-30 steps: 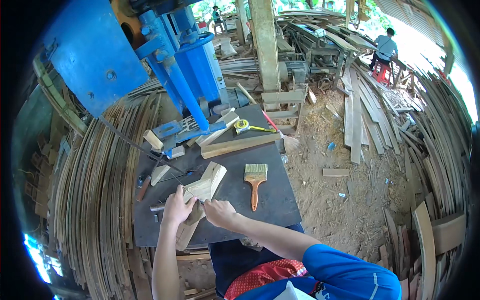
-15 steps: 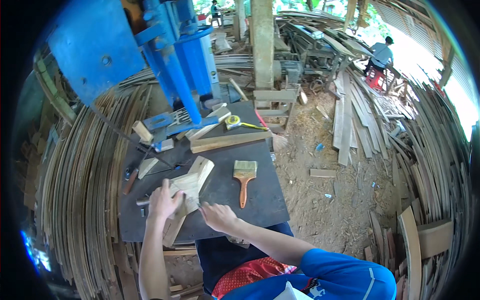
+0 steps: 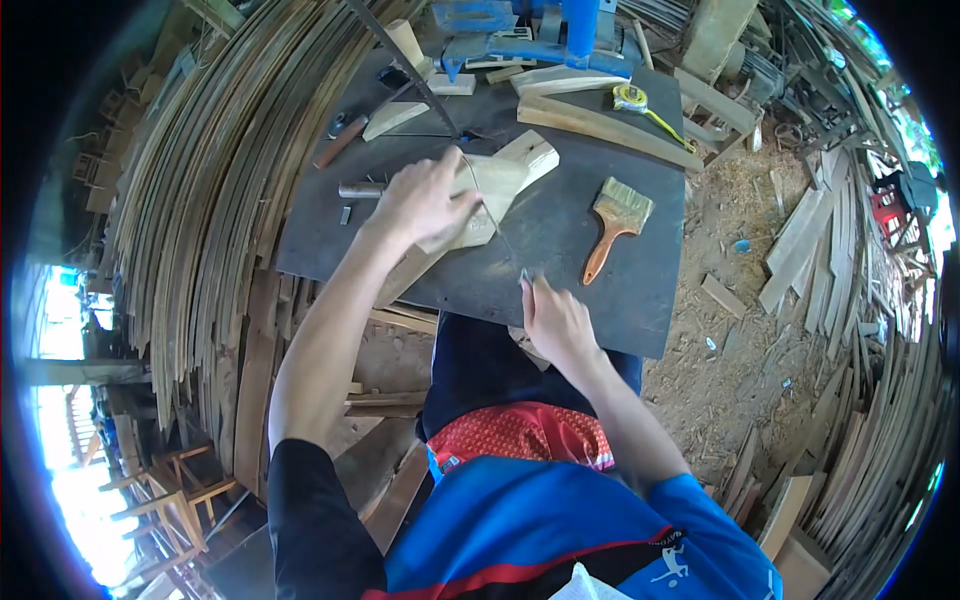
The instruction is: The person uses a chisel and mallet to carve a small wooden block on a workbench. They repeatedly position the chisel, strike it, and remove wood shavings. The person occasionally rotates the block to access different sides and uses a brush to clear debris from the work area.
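My left hand (image 3: 425, 200) grips a pale, flat wooden board (image 3: 492, 182), its thumb pressed on the top face. Under that board a longer angled piece of wood (image 3: 537, 155) sticks out on the far right, and a lower end shows toward the table's near edge. A thin, dark, slightly curved strip (image 3: 486, 207) runs along the board's right side; what it is I cannot tell. My right hand (image 3: 560, 318) is apart from the wood, over the table's near edge, fingers pinched round a small thing with a greyish tip, too small to name.
On the dark table (image 3: 450, 290) lie a paintbrush (image 3: 612, 225), a yellow tape measure (image 3: 629, 97), a long wooden piece (image 3: 600, 128), a wooden-handled tool (image 3: 341, 141) and a metal cylinder (image 3: 360, 190). A blue machine (image 3: 580, 35) with a blade stands behind. Stacked planks (image 3: 230, 150) flank the left.
My view has tilted down and turned. The right hand has drawn away from the board's edge toward me and right. The left hand stays on the board; the thin strip now shows.
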`<state>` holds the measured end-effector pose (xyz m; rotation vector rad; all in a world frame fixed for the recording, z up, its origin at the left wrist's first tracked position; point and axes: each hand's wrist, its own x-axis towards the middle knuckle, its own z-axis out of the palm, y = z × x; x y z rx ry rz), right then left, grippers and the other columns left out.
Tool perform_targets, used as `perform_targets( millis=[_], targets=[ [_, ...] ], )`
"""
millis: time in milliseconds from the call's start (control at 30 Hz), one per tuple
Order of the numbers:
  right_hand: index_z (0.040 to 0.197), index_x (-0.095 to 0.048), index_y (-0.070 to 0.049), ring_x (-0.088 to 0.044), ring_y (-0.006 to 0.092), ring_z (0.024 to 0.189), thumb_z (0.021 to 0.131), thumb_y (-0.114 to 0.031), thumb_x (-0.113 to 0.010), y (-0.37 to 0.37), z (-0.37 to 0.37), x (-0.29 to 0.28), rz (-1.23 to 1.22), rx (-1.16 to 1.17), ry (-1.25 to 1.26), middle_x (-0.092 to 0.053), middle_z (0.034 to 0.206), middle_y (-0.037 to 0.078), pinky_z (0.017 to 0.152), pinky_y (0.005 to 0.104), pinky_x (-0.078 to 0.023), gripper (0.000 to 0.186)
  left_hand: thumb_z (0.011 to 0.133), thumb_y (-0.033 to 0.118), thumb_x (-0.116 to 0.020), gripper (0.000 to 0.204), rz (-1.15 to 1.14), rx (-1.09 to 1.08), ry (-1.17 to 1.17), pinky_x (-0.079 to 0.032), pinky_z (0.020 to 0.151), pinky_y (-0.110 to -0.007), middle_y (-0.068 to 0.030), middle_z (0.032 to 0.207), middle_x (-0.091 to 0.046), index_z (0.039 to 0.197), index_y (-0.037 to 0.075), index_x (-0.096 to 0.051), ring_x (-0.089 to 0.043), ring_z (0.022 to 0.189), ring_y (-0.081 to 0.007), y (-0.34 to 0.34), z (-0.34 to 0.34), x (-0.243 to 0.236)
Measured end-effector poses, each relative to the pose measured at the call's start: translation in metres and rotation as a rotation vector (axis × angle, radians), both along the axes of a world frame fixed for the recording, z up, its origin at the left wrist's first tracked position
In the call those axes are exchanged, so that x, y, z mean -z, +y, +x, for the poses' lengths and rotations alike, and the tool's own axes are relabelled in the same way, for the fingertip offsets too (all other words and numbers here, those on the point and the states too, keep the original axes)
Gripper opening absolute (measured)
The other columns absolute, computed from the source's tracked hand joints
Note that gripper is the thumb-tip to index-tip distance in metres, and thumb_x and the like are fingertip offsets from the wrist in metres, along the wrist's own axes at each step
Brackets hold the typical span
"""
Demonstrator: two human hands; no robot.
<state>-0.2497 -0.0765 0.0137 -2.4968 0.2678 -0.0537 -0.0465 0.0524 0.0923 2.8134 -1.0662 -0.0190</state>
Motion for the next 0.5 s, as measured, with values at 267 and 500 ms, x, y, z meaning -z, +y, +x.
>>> perform_targets(
  millis=[267, 500],
  targets=[
    [0.086, -0.055, -0.004, -0.066, 0.0435, 0.058, 0.104, -0.027, -0.048, 0.004, 0.035, 0.012, -0.013, 0.02, -0.088, -0.062, 0.06, 0.024, 0.051, 0.0525, -0.055, 0.03, 0.093, 0.043, -0.066, 0.052, -0.008, 0.017, 0.031, -0.054, 0.077, -0.054, -0.0259, 0.084, -0.069, 0.119, 0.001, -0.05, -0.068, 0.084, -0.0462, 0.007, -0.013, 0.004],
    [0.087, -0.055, -0.004, -0.064, 0.0429, 0.054, 0.103, -0.026, -0.048, -0.004, 0.03, 0.003, -0.045, -0.049, -0.108, -0.062, 0.059, 0.022, 0.05, 0.0525, -0.053, 0.028, 0.093, 0.045, -0.065, 0.052, 0.035, 0.074, 0.025, -0.054, 0.077, -0.053, -0.0241, 0.089, -0.071, 0.121, 0.003, -0.05, -0.068, 0.088, -0.0443, 0.001, -0.024, -0.001]
  ],
)
